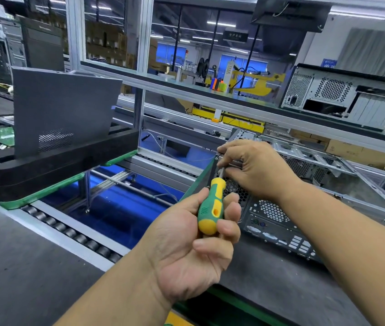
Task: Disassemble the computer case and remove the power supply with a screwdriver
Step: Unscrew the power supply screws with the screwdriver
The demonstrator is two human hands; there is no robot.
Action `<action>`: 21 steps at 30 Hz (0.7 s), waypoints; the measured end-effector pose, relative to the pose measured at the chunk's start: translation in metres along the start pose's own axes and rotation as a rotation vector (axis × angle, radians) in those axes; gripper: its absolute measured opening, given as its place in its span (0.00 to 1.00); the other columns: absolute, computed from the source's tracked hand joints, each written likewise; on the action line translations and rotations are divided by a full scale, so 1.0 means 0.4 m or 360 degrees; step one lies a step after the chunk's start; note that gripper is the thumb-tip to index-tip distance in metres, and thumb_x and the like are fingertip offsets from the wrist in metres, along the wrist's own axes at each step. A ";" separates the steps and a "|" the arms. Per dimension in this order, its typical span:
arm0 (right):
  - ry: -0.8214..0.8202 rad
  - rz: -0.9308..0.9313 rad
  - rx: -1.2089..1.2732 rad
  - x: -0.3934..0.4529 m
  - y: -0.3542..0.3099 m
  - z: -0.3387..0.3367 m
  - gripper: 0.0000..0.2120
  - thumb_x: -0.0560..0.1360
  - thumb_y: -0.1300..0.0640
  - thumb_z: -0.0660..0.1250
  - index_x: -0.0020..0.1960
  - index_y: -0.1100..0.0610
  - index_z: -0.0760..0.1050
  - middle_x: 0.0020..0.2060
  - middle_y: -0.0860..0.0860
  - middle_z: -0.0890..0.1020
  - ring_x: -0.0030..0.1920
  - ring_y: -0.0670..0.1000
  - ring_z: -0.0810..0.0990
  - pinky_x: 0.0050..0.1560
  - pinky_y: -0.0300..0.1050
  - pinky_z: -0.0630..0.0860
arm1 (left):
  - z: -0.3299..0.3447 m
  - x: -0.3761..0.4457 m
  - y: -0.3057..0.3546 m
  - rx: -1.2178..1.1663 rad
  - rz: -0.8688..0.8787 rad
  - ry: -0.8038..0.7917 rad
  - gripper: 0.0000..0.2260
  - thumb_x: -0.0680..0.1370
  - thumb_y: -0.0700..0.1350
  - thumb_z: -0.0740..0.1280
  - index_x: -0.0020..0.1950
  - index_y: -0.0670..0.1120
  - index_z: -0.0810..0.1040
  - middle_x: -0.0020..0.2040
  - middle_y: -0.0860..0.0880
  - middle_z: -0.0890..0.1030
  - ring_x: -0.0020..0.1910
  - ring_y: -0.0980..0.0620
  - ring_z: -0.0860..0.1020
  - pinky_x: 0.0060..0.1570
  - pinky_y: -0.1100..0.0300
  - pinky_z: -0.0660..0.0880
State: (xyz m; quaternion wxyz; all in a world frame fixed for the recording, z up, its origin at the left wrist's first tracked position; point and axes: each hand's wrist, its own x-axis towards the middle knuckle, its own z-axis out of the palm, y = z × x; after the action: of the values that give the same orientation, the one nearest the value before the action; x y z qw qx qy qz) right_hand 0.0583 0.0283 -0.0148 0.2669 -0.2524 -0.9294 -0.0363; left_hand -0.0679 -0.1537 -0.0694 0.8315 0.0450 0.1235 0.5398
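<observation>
While the case (288, 208) lies on its side on a dark mat (280, 278), rear panel toward the camera, both hands work at its upper left corner. Left hand (186, 250) grips the screwdriver (211, 205) by its green-and-yellow handle, fingers and thumb curled round it, palm up. Shaft runs up and slightly right from the handle toward the top-left rear of the case; the tip is hidden behind the right hand's fingers. Right hand (255, 168) reaches in from the right, fingers bent down over the corner, fingertips pinching the shaft near its tip just beside a screw (216, 158) in the panel's edge. Whether the tip sits in a screw head, cannot tell.

Power supply (236, 190): only its honeycomb fan grille shows, in the rear panel just below the right hand, between the two hands. Below it a second vent grille and the I/O cutouts. Side of the case open, bare metal frame showing.

Surroundings: roller conveyor (74, 234) to the left, across a gap over a blue floor. Grey side panel (62, 109) standing upright in a black foam tray (45, 165). Second case (344, 97) on the shelf at upper right, rear facing out.
</observation>
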 end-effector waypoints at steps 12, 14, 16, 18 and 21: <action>-0.0022 0.0002 -0.0048 0.001 0.003 0.003 0.04 0.74 0.56 0.75 0.48 0.48 0.86 0.58 0.43 0.83 0.57 0.44 0.81 0.60 0.46 0.77 | 0.009 -0.013 0.030 0.0036 -0.0007 -0.0018 0.15 0.71 0.44 0.77 0.45 0.39 0.73 0.37 0.46 0.73 0.24 0.55 0.69 0.14 0.68 0.61; -0.0032 0.0002 -0.0045 0.002 0.002 0.002 0.04 0.74 0.55 0.75 0.47 0.47 0.86 0.58 0.42 0.82 0.56 0.44 0.80 0.59 0.45 0.77 | 0.011 -0.013 0.035 0.0012 -0.0032 -0.0029 0.13 0.72 0.43 0.74 0.48 0.37 0.74 0.37 0.44 0.75 0.24 0.53 0.72 0.13 0.66 0.64; -0.0033 -0.0010 -0.0044 0.004 0.000 0.001 0.05 0.73 0.55 0.75 0.48 0.46 0.85 0.56 0.42 0.82 0.55 0.44 0.80 0.58 0.43 0.76 | 0.013 -0.012 0.030 -0.0001 -0.0062 -0.0056 0.12 0.74 0.42 0.72 0.51 0.37 0.75 0.40 0.42 0.78 0.26 0.50 0.75 0.14 0.65 0.67; -0.0022 -0.0014 -0.0039 0.005 0.000 0.001 0.07 0.72 0.56 0.75 0.48 0.46 0.84 0.55 0.42 0.82 0.55 0.45 0.80 0.58 0.43 0.76 | 0.009 -0.007 0.022 0.0055 -0.0082 -0.0089 0.12 0.76 0.45 0.70 0.52 0.37 0.77 0.43 0.42 0.80 0.28 0.49 0.77 0.16 0.66 0.67; -0.0017 -0.0013 -0.0015 0.006 0.000 0.002 0.08 0.72 0.57 0.75 0.46 0.46 0.81 0.54 0.42 0.82 0.55 0.47 0.80 0.58 0.49 0.78 | -0.001 -0.002 0.013 0.0065 -0.0065 -0.0086 0.13 0.79 0.47 0.66 0.56 0.39 0.79 0.44 0.43 0.81 0.29 0.50 0.77 0.17 0.68 0.65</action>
State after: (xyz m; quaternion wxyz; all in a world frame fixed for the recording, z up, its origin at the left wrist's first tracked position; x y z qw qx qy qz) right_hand 0.0564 0.0295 -0.0142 0.2607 -0.2501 -0.9316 -0.0405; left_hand -0.0729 -0.1523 -0.0685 0.8442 0.0740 0.1129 0.5187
